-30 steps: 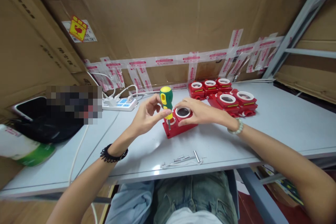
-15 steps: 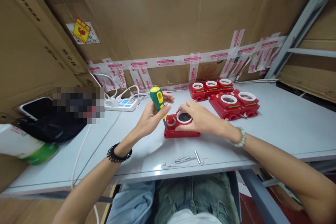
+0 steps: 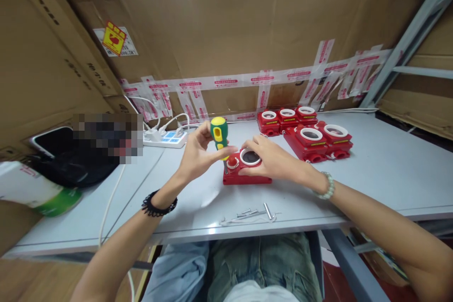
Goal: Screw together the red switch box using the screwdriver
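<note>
The gray table (image 3: 396, 165) has a red box (image 3: 246, 179) on it. Small metal bits (image 3: 268, 211) lie in front of the box. More red boxes (image 3: 304, 147) sit behind it, to the right. A power strip (image 3: 171, 139) is off to its left.

I am facing brown cardboard (image 3: 226, 23) across a pale table (image 3: 389, 165), with tape (image 3: 226, 81) running along the cardboard's lower part, a metal frame (image 3: 424, 72) rising at the right, light (image 3: 211, 230) glinting near the table's front edge, and wood-toned floor (image 3: 28, 278) showing at lower left.
</note>
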A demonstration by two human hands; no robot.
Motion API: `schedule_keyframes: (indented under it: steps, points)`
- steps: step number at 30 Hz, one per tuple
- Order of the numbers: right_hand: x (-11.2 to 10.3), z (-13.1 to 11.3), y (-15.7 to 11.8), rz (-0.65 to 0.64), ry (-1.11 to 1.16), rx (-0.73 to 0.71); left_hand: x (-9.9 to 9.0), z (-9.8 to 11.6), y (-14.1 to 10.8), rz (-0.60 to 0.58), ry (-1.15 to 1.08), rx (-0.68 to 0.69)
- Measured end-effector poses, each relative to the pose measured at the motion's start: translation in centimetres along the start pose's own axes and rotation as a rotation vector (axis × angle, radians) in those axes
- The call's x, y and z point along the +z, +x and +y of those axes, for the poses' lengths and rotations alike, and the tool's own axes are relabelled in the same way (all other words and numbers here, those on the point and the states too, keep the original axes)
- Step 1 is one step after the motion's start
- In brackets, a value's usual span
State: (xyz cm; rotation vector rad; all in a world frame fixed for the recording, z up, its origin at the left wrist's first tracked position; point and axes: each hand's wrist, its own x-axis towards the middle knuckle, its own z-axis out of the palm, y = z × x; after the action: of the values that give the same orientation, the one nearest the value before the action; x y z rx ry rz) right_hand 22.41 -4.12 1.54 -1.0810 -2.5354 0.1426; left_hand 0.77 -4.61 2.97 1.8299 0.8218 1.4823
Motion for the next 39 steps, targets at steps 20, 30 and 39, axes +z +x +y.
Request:
schedule_keyframes:
  steps: [20, 30, 39]
  points:
    - [0.2, 0.1, 0.1, -0.024, 0.007, 0.013, -1.3, 0.8, -0.3, -0.261, -0.021, -0.098]
    - [-3.6, -4.4, 1.2, 0.482, 0.403, -0.124, 2.7, 0.2, 0.7, 0.143, 0.267, 0.071]
    - [-3.8, -5.7, 4.0, 0.515, 0.433, -0.112, -0.2, -0.6, -0.1, -0.188, 0.175, 0.071]
